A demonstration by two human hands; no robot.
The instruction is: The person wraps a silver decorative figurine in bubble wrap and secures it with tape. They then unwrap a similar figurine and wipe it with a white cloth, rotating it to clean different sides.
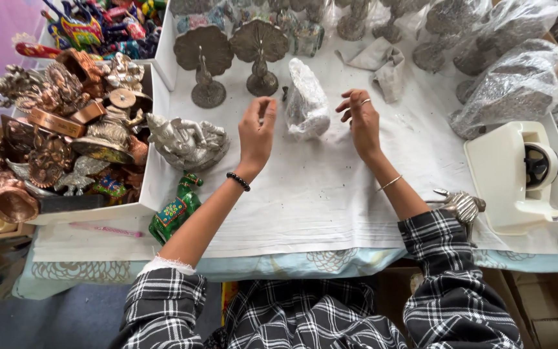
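On white cloth [305,194] | wrapped figurine [306,100] between left hand [256,132], right hand [360,119] | fingers apart, empty

Both forearms reach away from the body, sleeves of a checked shirt pushed up. The left hand [256,132] is raised, fingers loosely curled, empty. The right hand [360,119], off to its right, is likewise half open, palm turned inward, holding nothing.
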